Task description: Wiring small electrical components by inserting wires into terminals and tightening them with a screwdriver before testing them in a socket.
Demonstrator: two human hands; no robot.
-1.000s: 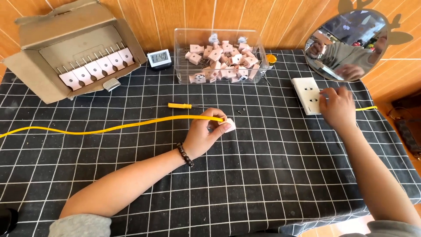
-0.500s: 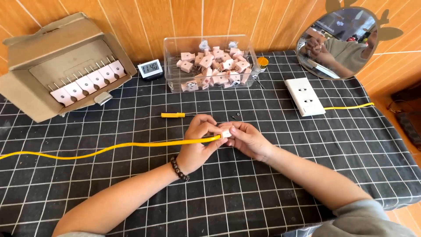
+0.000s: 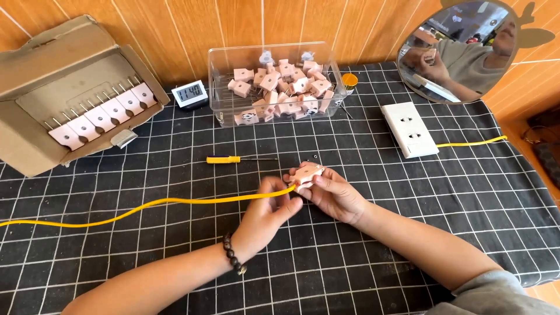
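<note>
On a black grid-patterned tablecloth (image 3: 408, 245) against a wooden wall lay an open cardboard box (image 3: 64, 87) of pink plugs, a clear plastic bin (image 3: 269, 87) of more plugs, and a white socket strip (image 3: 409, 129). Near the middle, the left hand (image 3: 269, 211) pinched a long yellow cable (image 3: 146, 205) close to its end. The right hand (image 3: 333, 192) closed its fingers around a small pink plug (image 3: 307, 174), touching the cable's end. Just beyond lay a yellow-handled screwdriver (image 3: 224, 159).

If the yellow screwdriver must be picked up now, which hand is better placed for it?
Probably the left hand: it pinches only the yellow cable and lies nearer the yellow screwdriver. The right hand grips the pink plug.
</note>
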